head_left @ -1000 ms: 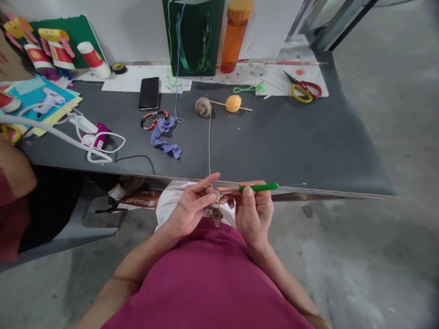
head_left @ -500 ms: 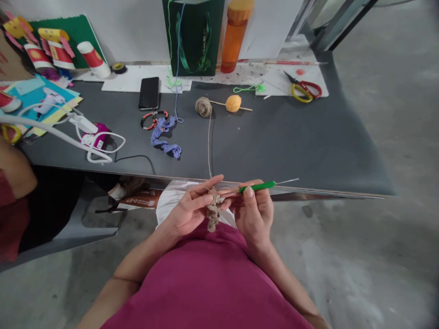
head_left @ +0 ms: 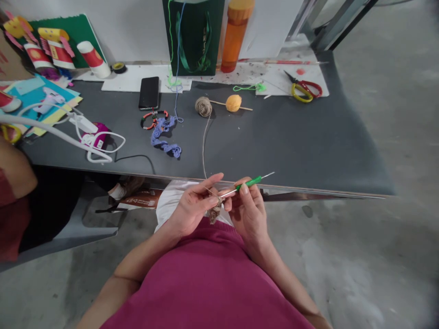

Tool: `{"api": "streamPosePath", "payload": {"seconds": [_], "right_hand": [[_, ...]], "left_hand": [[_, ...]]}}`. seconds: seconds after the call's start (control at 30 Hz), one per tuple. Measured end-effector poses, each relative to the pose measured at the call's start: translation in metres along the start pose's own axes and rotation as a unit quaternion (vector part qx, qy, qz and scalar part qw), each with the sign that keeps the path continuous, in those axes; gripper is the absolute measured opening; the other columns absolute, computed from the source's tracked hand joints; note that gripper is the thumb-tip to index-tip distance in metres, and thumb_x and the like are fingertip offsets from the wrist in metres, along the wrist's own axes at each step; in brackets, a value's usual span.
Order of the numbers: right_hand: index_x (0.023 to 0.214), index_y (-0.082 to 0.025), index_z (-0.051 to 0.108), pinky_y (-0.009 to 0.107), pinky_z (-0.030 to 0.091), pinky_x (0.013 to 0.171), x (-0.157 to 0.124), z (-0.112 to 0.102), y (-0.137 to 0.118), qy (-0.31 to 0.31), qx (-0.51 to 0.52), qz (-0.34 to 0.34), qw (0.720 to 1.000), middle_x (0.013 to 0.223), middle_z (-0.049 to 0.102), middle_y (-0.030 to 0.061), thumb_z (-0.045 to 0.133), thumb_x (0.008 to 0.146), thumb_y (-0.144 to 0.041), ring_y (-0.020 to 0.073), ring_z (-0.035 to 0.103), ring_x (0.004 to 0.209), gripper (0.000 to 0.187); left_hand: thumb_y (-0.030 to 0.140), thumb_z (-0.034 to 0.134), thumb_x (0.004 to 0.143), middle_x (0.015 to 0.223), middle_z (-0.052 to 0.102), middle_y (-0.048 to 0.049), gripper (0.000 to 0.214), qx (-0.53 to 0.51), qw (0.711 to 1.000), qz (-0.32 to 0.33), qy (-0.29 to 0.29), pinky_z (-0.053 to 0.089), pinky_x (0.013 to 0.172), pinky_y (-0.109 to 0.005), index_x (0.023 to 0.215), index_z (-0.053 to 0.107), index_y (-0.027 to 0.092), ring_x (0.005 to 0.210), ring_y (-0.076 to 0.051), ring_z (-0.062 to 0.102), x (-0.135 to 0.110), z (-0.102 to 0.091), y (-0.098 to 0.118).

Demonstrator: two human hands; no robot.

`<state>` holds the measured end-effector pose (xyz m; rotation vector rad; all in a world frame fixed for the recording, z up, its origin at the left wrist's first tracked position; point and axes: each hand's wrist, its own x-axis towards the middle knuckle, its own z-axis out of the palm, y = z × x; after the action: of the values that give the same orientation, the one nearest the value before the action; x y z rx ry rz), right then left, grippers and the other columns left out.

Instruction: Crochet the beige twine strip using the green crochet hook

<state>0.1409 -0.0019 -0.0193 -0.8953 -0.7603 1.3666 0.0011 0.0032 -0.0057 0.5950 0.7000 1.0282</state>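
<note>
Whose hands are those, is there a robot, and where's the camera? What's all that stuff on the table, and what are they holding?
There's no robot here, just a person using two bare hands. The camera sits on their head and looks forward and down, so you see about what they see.

The left hand pinches a small brownish yarn piece. The right hand holds a tool with a green handle and thin metal ends. A strand runs from the hands to a brownish yarn ball on the dark grey table.

Also on the table are a yellow ball on a thin stick, a twisty purple-blue yarn piece, a phone and, toward the back, scissors and an orange bottle.
</note>
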Motion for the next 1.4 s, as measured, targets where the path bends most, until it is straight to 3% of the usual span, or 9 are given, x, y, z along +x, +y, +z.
{"api": "streamPosePath", "payload": {"seconds": [0.23,0.4,0.5,0.6,0.8,1.0,1.13,1.3,1.4], "right_hand": [[0.087,-0.026,0.070,0.019,0.043,0.034,0.000,0.009,0.004,0.000,0.025,-0.063,0.998,0.074,0.079,-0.0030,0.074,0.087,-0.038,0.0085,0.056,0.041,0.012],[0.090,-0.027,0.073,0.025,0.053,0.042,-0.003,0.003,0.002,0.008,-0.075,-0.123,0.990,0.078,0.081,-0.0008,0.069,0.092,-0.035,0.0107,0.061,0.044,0.010],[0.099,-0.030,0.078,0.034,0.062,0.059,-0.005,-0.001,0.002,-0.016,-0.234,-0.243,0.941,0.094,0.084,0.0018,0.069,0.092,-0.022,0.0180,0.076,0.068,0.014],[0.105,-0.035,0.079,0.037,0.063,0.070,-0.006,-0.002,0.005,-0.027,-0.284,-0.349,0.893,0.101,0.083,0.0005,0.074,0.086,-0.013,0.0213,0.078,0.084,0.029],[0.095,-0.027,0.077,0.034,0.061,0.063,-0.012,-0.001,0.017,0.067,-0.166,-0.191,0.965,0.087,0.081,0.0020,0.070,0.092,-0.028,0.0183,0.074,0.071,0.008],[0.097,-0.027,0.070,0.029,0.054,0.054,-0.016,-0.005,0.016,0.106,-0.189,-0.172,0.961,0.076,0.077,-0.0008,0.063,0.097,-0.035,0.0144,0.068,0.059,0.011],[0.098,-0.029,0.062,0.028,0.049,0.046,-0.013,-0.002,0.010,0.090,-0.180,-0.180,0.963,0.067,0.072,-0.0037,0.058,0.100,-0.038,0.0141,0.063,0.049,0.010],[0.096,-0.031,0.057,0.029,0.047,0.043,-0.008,-0.001,0.004,0.052,-0.100,-0.108,0.988,0.065,0.071,-0.0039,0.055,0.100,-0.046,0.0161,0.066,0.046,0.016],[0.096,-0.031,0.058,0.028,0.045,0.041,-0.006,-0.004,0.003,0.009,-0.068,-0.057,0.996,0.061,0.068,-0.0060,0.054,0.099,-0.048,0.0141,0.059,0.040,0.018]], "left_hand": [[0.028,0.087,0.073,0.082,0.070,0.0018,0.050,0.022,0.999,0.026,0.005,0.050,0.070,-0.029,0.122,0.076,0.034,0.071,-0.011,0.060,-0.001,0.001,-0.004],[0.025,0.088,0.073,0.079,0.066,0.0049,0.051,0.038,0.996,0.071,0.045,0.047,0.061,-0.023,0.122,0.076,0.033,0.062,-0.006,0.054,-0.001,0.002,-0.003],[0.025,0.087,0.074,0.072,0.063,0.0061,0.058,0.046,0.994,0.075,0.062,0.046,0.061,-0.022,0.130,0.071,0.031,0.061,-0.006,0.054,-0.002,0.005,-0.001],[0.025,0.088,0.072,0.067,0.060,0.0072,0.065,0.013,0.998,0.038,0.055,0.044,0.059,-0.021,0.134,0.068,0.027,0.058,-0.006,0.052,-0.002,0.006,0.000],[0.022,0.090,0.068,0.068,0.061,0.0064,0.061,-0.040,0.998,-0.029,0.050,0.042,0.061,-0.023,0.127,0.074,0.027,0.054,-0.004,0.048,0.000,0.004,0.000],[0.020,0.090,0.068,0.068,0.058,0.0073,0.056,-0.051,0.997,-0.030,0.049,0.039,0.059,-0.021,0.121,0.077,0.031,0.054,-0.003,0.044,-0.001,0.003,0.002],[0.020,0.087,0.069,0.067,0.056,0.0072,0.050,-0.043,0.997,-0.032,0.047,0.039,0.060,-0.023,0.118,0.078,0.029,0.055,-0.004,0.041,-0.001,0.002,0.003],[0.023,0.085,0.071,0.068,0.060,0.0056,0.045,-0.056,0.996,-0.065,0.025,0.045,0.068,-0.028,0.115,0.079,0.028,0.057,-0.006,0.040,-0.001,-0.001,0.005],[0.025,0.085,0.069,0.077,0.070,0.0004,0.045,-0.057,0.995,-0.076,-0.004,0.044,0.067,-0.028,0.114,0.080,0.026,0.062,-0.008,0.050,-0.001,0.000,0.004]]}}
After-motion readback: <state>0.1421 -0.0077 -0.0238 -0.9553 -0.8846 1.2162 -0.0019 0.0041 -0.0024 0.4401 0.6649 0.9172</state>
